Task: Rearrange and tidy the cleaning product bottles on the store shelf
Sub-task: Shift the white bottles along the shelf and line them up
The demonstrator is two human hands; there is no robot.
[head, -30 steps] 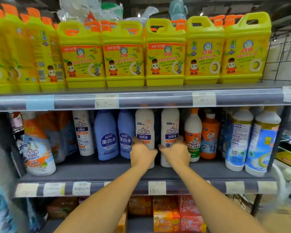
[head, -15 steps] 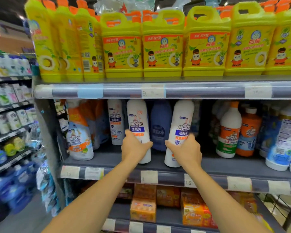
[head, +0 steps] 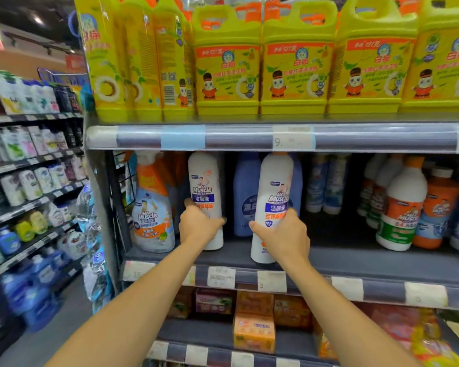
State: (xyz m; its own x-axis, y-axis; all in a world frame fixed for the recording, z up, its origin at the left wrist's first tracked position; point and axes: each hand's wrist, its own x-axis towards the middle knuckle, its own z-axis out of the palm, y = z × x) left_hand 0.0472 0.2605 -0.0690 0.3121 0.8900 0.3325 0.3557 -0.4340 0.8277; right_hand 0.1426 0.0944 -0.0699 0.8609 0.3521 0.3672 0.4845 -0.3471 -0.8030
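Two bare forearms reach up from the bottom edge towards the grey metal middle shelf, whose front rail carries pale paper price tags. Below that shelf, closest to the camera, lie orange cardboard boxes.

At the front of the middle shelf, the right hand grips the lower half of a tall white plastic bottle with a blue label band, thumb on the front and fingers wrapped round the far side. The bottle leans slightly, its base at the shelf's front edge; whether it rests on the board or is just lifted is unclear. A little further back on the same shelf and to the left, the left hand is closed round a second white bottle of the same kind, which stands upright on the board.

At the shelf's left end, just beside that bottle, stands a white-and-orange trigger spray bottle. Between and behind the two held bottles stand pale blue plastic bottles. Towards the shelf's right end are a white bottle with an orange cap and green band and an orange bottle with a white cap, side by side.

Above the middle shelf, a row of big yellow plastic jugs with moulded handles fills the next board.
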